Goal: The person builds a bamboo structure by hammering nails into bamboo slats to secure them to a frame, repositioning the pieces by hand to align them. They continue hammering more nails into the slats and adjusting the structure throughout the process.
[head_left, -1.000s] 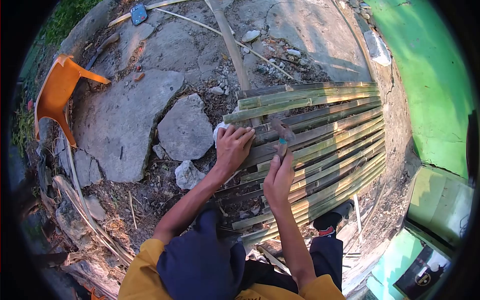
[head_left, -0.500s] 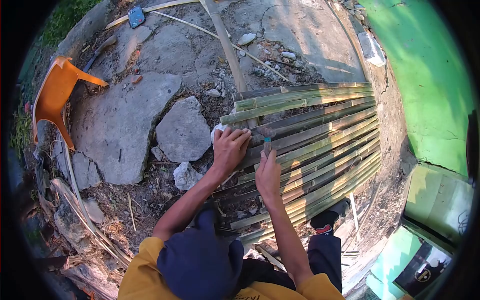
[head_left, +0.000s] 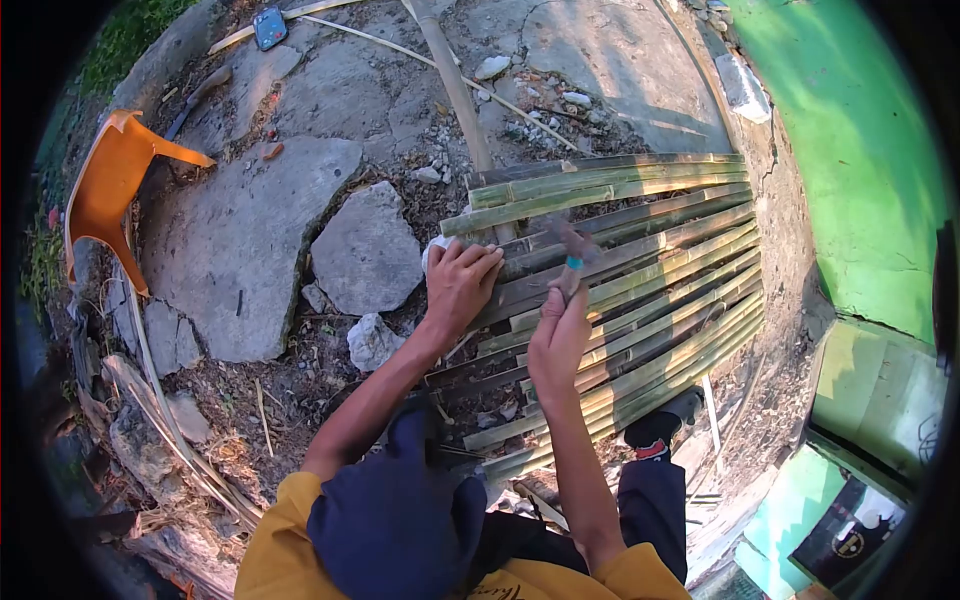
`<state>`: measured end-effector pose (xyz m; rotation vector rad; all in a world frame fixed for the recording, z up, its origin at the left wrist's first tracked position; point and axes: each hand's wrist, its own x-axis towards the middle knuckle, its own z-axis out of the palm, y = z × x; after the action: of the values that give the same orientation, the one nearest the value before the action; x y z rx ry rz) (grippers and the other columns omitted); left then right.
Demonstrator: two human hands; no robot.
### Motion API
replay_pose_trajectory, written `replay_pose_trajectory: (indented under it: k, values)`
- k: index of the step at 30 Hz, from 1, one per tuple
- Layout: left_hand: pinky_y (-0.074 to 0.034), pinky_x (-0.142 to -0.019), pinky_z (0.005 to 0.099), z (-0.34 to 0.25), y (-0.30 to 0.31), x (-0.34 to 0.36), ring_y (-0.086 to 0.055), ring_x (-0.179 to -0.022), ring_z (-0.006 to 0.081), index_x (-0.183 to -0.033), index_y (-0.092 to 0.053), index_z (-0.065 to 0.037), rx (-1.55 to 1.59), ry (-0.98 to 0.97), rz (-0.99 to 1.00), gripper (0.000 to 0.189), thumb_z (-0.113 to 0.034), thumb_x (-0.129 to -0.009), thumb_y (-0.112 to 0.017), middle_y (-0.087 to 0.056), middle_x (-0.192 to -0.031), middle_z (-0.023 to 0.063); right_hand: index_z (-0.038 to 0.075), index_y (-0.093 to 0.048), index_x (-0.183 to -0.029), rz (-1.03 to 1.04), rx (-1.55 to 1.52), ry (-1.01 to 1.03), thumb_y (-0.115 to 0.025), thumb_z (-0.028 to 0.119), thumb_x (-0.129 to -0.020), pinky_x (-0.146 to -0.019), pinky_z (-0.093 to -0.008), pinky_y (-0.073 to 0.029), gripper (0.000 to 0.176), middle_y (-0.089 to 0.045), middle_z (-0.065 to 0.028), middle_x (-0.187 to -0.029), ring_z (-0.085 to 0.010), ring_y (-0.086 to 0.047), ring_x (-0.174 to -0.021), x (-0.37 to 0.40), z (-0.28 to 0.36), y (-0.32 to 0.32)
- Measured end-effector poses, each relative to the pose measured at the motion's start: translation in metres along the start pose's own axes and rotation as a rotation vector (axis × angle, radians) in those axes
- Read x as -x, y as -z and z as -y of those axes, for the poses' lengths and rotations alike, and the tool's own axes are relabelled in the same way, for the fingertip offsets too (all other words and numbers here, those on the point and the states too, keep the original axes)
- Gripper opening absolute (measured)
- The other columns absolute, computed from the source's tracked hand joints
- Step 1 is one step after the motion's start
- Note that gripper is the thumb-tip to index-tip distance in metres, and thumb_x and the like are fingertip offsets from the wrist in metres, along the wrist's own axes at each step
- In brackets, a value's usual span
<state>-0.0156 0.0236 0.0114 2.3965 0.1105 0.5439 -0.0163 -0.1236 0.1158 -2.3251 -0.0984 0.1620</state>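
Several split bamboo slats (head_left: 640, 270) lie side by side on the ground, across a wooden pole (head_left: 455, 90) near their left ends. My left hand (head_left: 462, 285) rests at the left end of a dark slat, its fingers bent together; what they pinch is too small to make out. My right hand (head_left: 560, 340) is wrapped round the handle of a hammer (head_left: 573, 262) with a teal band. The hammer's head, blurred, is raised over the slats, to the right of my left hand.
An orange plastic chair (head_left: 108, 190) lies tipped at the left. A phone (head_left: 269, 29) is on the ground at the top left. Broken concrete slabs (head_left: 250, 250) and a white rock (head_left: 373, 341) lie left of the slats. A green wall (head_left: 860, 150) stands at the right.
My right hand and the hammer have moved right and up, away from my left hand. My left hand stays in nearly the same place.
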Motion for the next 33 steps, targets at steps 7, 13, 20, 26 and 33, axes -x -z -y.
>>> replay_pose_trajectory:
  k: [7,13,20,26,33]
  values:
    - [-0.042,-0.08,0.0379,0.001,-0.001,-0.001,-0.063,-0.088,0.0185,-0.1,-0.082,-0.016,-0.009,-0.003,0.0,0.014,-0.019,-0.086,-0.082,-0.076,-0.098,-0.0049,-0.005,-0.047,-0.12,0.153,0.23,-0.021,-0.046,0.021,-0.113,-0.058,-0.0558,-0.048,0.027,-0.064,-0.0311,-0.076,-0.0537,-0.065,-0.074,-0.001,-0.032,-0.024]
    - [-0.042,-0.081,0.0383,0.0,-0.001,0.001,-0.063,-0.087,0.0182,-0.099,-0.081,-0.016,0.03,0.008,-0.028,0.013,-0.019,-0.087,-0.081,-0.076,-0.097,-0.0049,-0.002,-0.052,-0.119,-0.174,-0.086,0.061,-0.048,0.024,-0.113,-0.063,-0.0471,-0.048,0.027,-0.06,-0.0183,-0.073,-0.0394,-0.062,-0.065,0.006,0.002,0.001]
    - [-0.041,-0.082,0.0383,0.006,-0.004,0.001,-0.063,-0.088,0.0181,-0.096,-0.081,-0.016,0.021,-0.017,-0.05,0.01,-0.02,-0.087,-0.081,-0.077,-0.098,-0.0043,-0.003,-0.047,-0.118,0.077,0.119,-0.069,-0.05,0.024,-0.112,-0.058,-0.0566,-0.046,0.027,-0.064,-0.0298,-0.078,-0.0523,-0.067,-0.075,-0.017,-0.016,-0.01]
    - [-0.041,-0.083,0.039,0.006,-0.002,0.004,-0.063,-0.088,0.0189,-0.096,-0.081,-0.016,0.032,0.007,-0.019,0.011,-0.02,-0.087,-0.081,-0.077,-0.098,-0.0045,-0.001,-0.046,-0.125,-0.211,-0.358,0.05,-0.047,0.029,-0.115,-0.052,-0.0428,-0.04,0.032,-0.054,-0.0146,-0.065,-0.031,-0.058,-0.057,0.009,-0.003,0.002]
    - [-0.041,-0.081,0.0372,0.006,0.0,0.003,-0.063,-0.085,0.0177,-0.094,-0.081,-0.018,0.013,-0.004,-0.045,0.01,-0.019,-0.085,-0.083,-0.076,-0.094,-0.0057,-0.002,-0.048,-0.116,0.006,-0.101,-0.068,-0.047,0.029,-0.115,-0.054,-0.0442,-0.044,0.031,-0.06,-0.0176,-0.069,-0.0347,-0.064,-0.059,-0.002,0.002,-0.007]
